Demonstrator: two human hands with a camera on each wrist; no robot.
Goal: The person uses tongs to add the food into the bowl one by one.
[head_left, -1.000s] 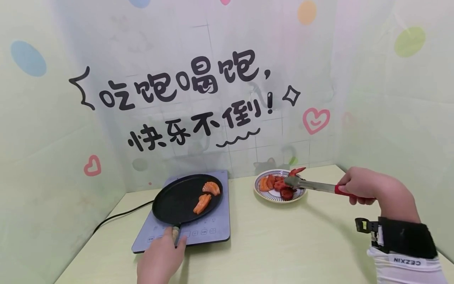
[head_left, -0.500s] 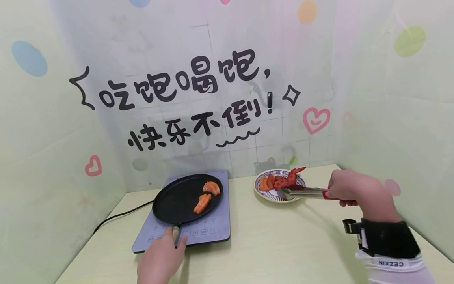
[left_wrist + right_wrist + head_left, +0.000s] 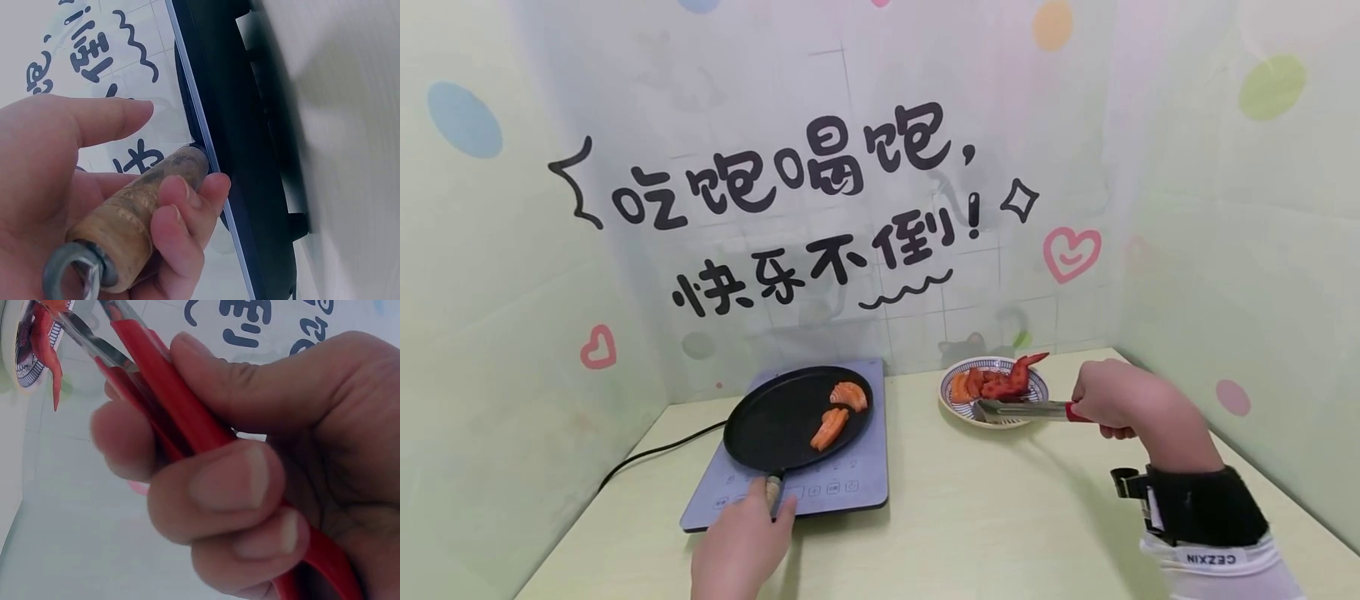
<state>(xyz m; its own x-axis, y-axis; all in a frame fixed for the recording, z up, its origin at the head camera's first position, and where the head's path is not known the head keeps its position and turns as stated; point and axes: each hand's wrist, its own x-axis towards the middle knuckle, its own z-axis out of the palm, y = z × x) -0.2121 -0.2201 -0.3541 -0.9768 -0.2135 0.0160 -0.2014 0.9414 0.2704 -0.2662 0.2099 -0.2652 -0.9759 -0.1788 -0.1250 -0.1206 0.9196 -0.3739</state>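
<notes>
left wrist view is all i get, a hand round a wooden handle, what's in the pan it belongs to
Observer: Two orange food pieces lie toward the right side of the pan.
Operator: ok and the right hand, what's it got
Observer: The right hand grips red-handled tongs.
Operator: where are the tips
Observer: In the head view they appear over the near side of a patterned plate; I can't tell whether they touch it.

The left hand (image 3: 739, 542) partly hides the wooden handle (image 3: 773, 489) in the head view
</notes>
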